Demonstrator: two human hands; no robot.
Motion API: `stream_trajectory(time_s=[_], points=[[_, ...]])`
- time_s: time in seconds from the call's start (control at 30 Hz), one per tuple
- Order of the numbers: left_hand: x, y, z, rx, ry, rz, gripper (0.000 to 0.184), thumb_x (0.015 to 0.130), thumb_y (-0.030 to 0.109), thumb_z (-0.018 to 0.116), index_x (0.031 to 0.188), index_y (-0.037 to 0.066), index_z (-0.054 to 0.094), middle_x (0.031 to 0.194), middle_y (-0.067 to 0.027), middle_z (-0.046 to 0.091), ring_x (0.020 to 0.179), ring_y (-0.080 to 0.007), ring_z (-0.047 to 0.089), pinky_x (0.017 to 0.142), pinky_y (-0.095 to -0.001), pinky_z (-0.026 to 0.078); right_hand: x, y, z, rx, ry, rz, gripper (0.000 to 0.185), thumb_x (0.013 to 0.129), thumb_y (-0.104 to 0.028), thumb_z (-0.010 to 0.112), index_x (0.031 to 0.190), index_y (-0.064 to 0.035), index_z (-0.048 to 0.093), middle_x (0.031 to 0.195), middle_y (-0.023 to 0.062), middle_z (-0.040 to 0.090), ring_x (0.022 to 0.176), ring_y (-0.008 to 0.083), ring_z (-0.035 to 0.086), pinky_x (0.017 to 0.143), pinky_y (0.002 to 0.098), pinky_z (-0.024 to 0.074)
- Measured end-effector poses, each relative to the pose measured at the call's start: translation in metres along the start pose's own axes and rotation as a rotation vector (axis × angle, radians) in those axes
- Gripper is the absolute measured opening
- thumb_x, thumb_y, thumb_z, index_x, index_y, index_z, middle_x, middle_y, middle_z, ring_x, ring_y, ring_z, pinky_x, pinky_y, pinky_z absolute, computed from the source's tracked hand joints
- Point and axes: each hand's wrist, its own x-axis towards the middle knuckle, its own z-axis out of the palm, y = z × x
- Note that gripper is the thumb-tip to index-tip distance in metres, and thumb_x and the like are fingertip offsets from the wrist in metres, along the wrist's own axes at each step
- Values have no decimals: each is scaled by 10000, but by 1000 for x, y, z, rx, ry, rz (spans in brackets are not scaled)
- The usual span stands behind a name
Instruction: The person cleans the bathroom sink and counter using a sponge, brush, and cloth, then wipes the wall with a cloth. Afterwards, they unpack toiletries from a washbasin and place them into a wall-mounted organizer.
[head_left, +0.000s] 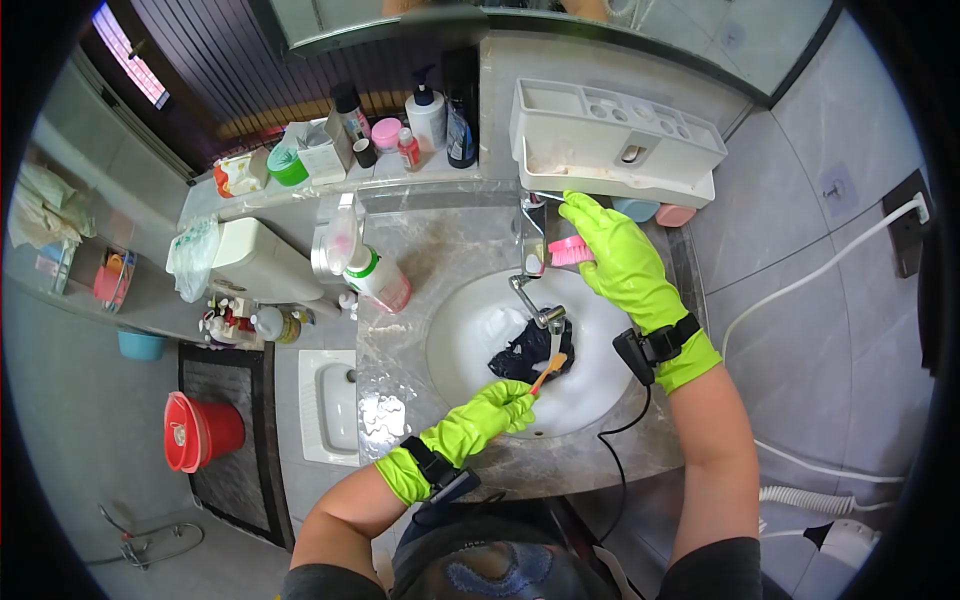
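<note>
L hand (490, 410), in a green glove, is closed tight on the orange brush (548, 371). The brush is over the sink (447, 345), near the tap (545, 314); its long side slants, head pointing up-right, away from the body. R hand (612, 238) is up by the tap; can't tell if it grips the pink brush (569, 251) there. Sink has black cloth (513, 361) in it. Grey counter (415, 230) has a spray btl (380, 280). Red bucket (212, 432) is far L in the bathrm.

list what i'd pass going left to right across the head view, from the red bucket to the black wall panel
Red bucket → spray bottle → left hand → orange brush → right hand → black wall panel
</note>
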Motion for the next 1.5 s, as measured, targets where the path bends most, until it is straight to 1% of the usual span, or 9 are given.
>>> stream_trajectory(time_s=[0.2, 0.3, 0.43, 0.63, 1.03, 1.23, 1.33, 1.43, 1.5], points=[[-9, 40, -31, 1341, 188, 491, 169, 789, 191, 682, 934, 110, 706, 749, -130, 662, 698, -349, 635, 605, -474, 451, -9, 0, 12, -59, -43, 79, 585, 663, 21, 658, 1241, -14, 576, 1379, 164, 544, 1030, 382, 606, 878, 450, 510], [-8, 37, -56, 1471, -3, 453, 136, 812, 196, 672, 909, 112, 715, 758, -133, 664, 719, -345, 640, 614, -449, 463, -25, 0, 14, 46, -63, 125, 580, 679, -9, 663, 1253, -24, 576, 1430, 163, 506, 1052, 383, 604, 870, 446, 517], [-20, 73, -55, 950, -46, 563, 177, 833, 217, 674, 938, 84, 723, 840, -146, 683, 833, -349, 652, 731, -432, 510, -53, -10, 9, 432, 86, 405, 542, 704, -131, 797, 1213, -49, 633, 1423, 241, 499, 1158, 356, 601, 918, 396, 511], [-4, 105, -32, 1410, 186, 734, 154, 795, 204, 704, 931, 136, 729, 820, -57, 647, 831, -287, 639, 798, -445, 495, -135, -24, 35, 1074, 428, 1066, 412, 834, -162, 787, 1187, -3, 645, 1033, 17, 680, 895, 106, 627, 801, 281, 517], [115, 266, 18, 1611, 619, 1484, 211, 727, 164, 701, 935, 154, 671, 748, 6, 607, 893, -243, 621, 1064, -525, 365, -227, -91, 48, 1362, 335, 1204, 359, 946, -240, 681, 1226, -29, 606, 1038, 5, 654, 926, 103, 610, 833, 269, 493], [175, 270, 14, 1862, 650, 1333, 283, 746, 206, 699, 1023, 147, 683, 996, -33, 633, 1070, -272, 566, 1070, -517, 345, -216, -99, 41, 1445, 198, 1150, 366, 923, -219, 716, 1214, -21, 615, 1038, 25, 670, 949, 128, 635, 844, 283, 514], [131, 256, 34, 1537, 704, 1479, 368, 786, 268, 723, 1125, 135, 674, 1090, -81, 616, 1101, -284, 549, 1027, -512, 369, -206, -101, 34, 1572, 365, 1233, 457, 951, -304, 679, 1287, -18, 561, 1095, 70, 670, 986, 183, 655, 879, 319, 529], [59, 209, 46, 1186, 314, 1285, 663, 798, 407, 776, 1274, -9, 580, 1019, -170, 612, 868, -358, 591, 735, -466, 471, -181, -106, 18, 1688, 531, 1133, 538, 981, -380, 616, 1359, -18, 494, 1178, 121, 655, 1027, 233, 661, 912, 358, 536], [19, 169, 54, 1185, 48, 633, 848, 807, 485, 759, 1407, -26, 445, 1120, -225, 586, 949, -385, 589, 793, -413, 509, -159, -116, 9, 1770, 529, 1005, 577, 1017, -437, 519, 1404, -14, 453, 1288, 128, 600, 1123, 226, 621, 956, 354, 516]])
